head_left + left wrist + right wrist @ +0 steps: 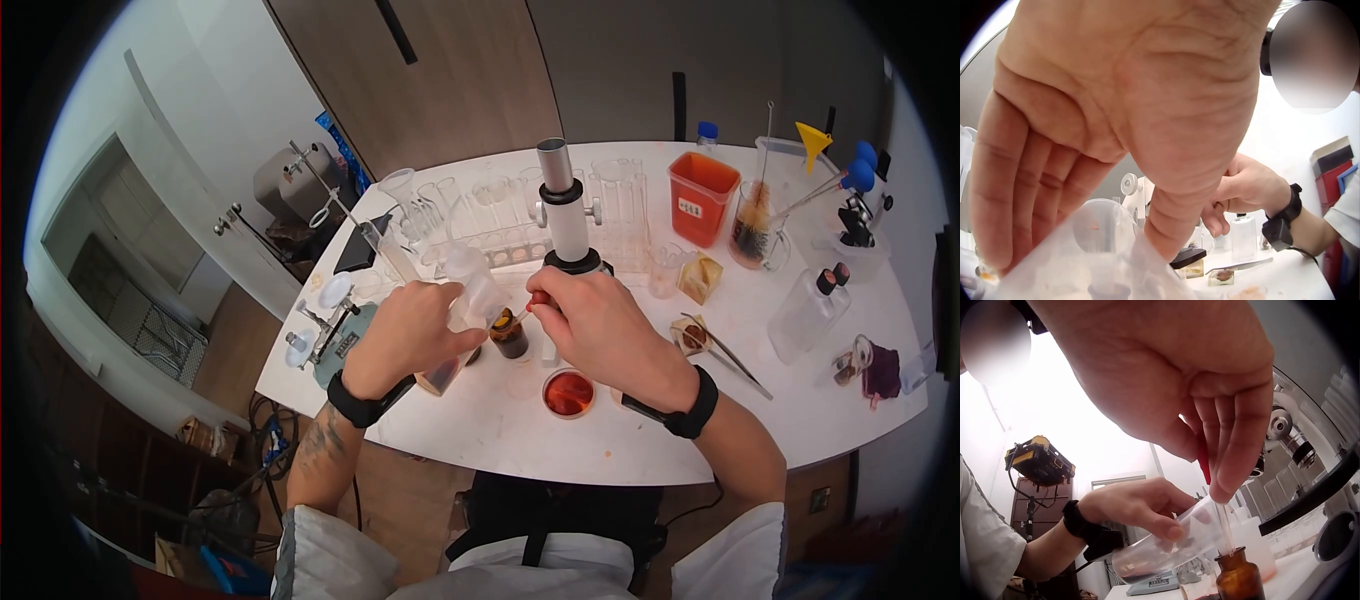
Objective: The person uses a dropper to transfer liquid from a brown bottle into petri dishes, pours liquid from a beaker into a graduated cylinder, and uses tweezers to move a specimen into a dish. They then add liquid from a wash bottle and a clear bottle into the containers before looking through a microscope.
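Tilted on its side, a translucent plastic beaker (483, 300) is held in my left hand (412, 325), its mouth towards my right hand (600, 320). The right wrist view shows the left thumb along the beaker's wall and a little reddish liquid low inside. My right hand pinches the red bulb (1204, 461) of a glass dropper, its tube (1227, 534) pointing down at the mouth of a brown glass bottle (1239, 575). In the head view this bottle stands upright between both hands. A round dish of red material (569, 394) lies in front of my right hand.
A microscope (570, 225) stands just beyond the hands, with glass tubes in a rack (500, 255) behind. At left is a balance (345, 335). Tweezers (740, 365), an orange container (703, 198), a clear bottle (805, 320) and a beaker of brushes (750, 235) stand or lie at right.
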A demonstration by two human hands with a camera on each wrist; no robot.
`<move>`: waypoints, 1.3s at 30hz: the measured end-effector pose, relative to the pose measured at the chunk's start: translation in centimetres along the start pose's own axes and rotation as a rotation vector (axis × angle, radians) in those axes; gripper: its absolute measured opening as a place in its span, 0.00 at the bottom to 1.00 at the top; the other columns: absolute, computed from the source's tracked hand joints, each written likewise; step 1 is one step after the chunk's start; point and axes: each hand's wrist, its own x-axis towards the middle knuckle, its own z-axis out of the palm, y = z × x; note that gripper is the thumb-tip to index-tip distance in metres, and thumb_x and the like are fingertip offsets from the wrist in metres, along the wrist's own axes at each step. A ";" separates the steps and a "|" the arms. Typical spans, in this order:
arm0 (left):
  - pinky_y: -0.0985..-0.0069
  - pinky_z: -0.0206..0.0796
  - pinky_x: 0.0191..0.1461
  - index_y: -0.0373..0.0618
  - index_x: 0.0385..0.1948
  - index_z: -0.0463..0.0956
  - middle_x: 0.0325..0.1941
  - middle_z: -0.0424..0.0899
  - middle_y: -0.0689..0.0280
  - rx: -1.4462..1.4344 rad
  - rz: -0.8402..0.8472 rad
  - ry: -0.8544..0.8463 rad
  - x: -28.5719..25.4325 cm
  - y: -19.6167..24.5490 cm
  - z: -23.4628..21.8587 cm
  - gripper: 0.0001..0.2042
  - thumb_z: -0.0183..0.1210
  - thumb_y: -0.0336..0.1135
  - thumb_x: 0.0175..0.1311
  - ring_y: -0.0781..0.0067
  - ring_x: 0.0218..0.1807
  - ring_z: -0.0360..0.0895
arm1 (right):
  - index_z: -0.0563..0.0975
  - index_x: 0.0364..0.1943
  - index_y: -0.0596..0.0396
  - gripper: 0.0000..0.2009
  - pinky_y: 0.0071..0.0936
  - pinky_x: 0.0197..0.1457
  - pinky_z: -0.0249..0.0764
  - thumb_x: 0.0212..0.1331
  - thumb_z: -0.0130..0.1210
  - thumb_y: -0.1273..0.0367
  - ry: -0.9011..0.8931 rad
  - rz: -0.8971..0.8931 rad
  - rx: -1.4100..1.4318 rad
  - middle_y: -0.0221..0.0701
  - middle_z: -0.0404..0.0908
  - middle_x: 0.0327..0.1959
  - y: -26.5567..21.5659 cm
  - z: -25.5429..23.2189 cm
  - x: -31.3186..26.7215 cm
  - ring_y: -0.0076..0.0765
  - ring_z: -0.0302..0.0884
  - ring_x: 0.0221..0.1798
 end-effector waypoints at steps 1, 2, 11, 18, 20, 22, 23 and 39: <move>0.63 0.77 0.40 0.34 0.43 0.86 0.27 0.87 0.51 0.003 -0.005 -0.014 0.1 0.1 -0.1 0.26 0.74 0.48 0.49 0.49 0.31 0.87 | 0.79 0.39 0.63 0.06 0.49 0.39 0.82 0.68 0.59 0.72 -0.006 0.002 -0.002 0.49 0.85 0.28 0.1 0.0 0.0 0.60 0.86 0.34; 0.63 0.77 0.40 0.33 0.44 0.86 0.28 0.87 0.51 0.007 -0.008 -0.027 0.3 0.2 -0.2 0.26 0.74 0.48 0.49 0.49 0.31 0.87 | 0.79 0.39 0.63 0.06 0.49 0.39 0.82 0.68 0.59 0.72 -0.012 0.003 -0.005 0.49 0.85 0.28 0.1 0.0 0.0 0.60 0.86 0.34; 0.64 0.79 0.42 0.33 0.49 0.87 0.29 0.89 0.50 0.019 0.006 -0.085 1.1 0.4 -0.7 0.29 0.75 0.48 0.49 0.49 0.32 0.88 | 0.79 0.38 0.64 0.06 0.50 0.39 0.82 0.68 0.58 0.72 -0.015 -0.007 -0.019 0.50 0.84 0.26 0.5 0.0 0.0 0.61 0.85 0.33; 0.64 0.79 0.43 0.34 0.49 0.87 0.29 0.89 0.51 0.065 0.000 -0.138 1.7 0.7 -1.1 0.29 0.75 0.49 0.50 0.49 0.33 0.88 | 0.79 0.37 0.65 0.06 0.51 0.37 0.81 0.68 0.57 0.74 -0.001 -0.023 -0.001 0.51 0.83 0.25 0.6 0.1 0.0 0.63 0.85 0.32; 0.65 0.79 0.43 0.34 0.49 0.87 0.29 0.89 0.51 0.083 0.002 -0.147 1.9 0.6 -1.1 0.30 0.75 0.50 0.50 0.49 0.33 0.88 | 0.79 0.37 0.65 0.06 0.51 0.36 0.81 0.67 0.56 0.74 0.001 -0.025 -0.002 0.51 0.83 0.24 0.6 0.1 0.0 0.62 0.85 0.32; 0.65 0.79 0.42 0.34 0.50 0.87 0.29 0.89 0.51 0.093 0.004 -0.154 2.0 0.5 -1.0 0.30 0.75 0.50 0.50 0.49 0.33 0.88 | 0.79 0.37 0.65 0.06 0.51 0.36 0.81 0.67 0.56 0.74 0.000 -0.024 -0.003 0.51 0.82 0.24 0.7 0.1 0.0 0.62 0.85 0.31; 0.64 0.79 0.42 0.34 0.50 0.87 0.29 0.89 0.51 0.095 0.006 -0.156 2.1 0.5 -0.9 0.30 0.74 0.50 0.50 0.49 0.33 0.88 | 0.79 0.37 0.65 0.05 0.51 0.36 0.81 0.67 0.56 0.75 -0.002 -0.021 -0.005 0.51 0.82 0.24 0.6 0.0 0.0 0.62 0.85 0.31; 0.64 0.76 0.36 0.34 0.41 0.88 0.26 0.88 0.52 0.092 0.034 -0.185 2.6 0.9 -1.2 0.29 0.73 0.57 0.54 0.51 0.28 0.86 | 0.77 0.35 0.65 0.06 0.52 0.36 0.79 0.68 0.55 0.74 -0.003 -0.020 0.035 0.51 0.81 0.23 0.9 0.1 0.0 0.64 0.84 0.32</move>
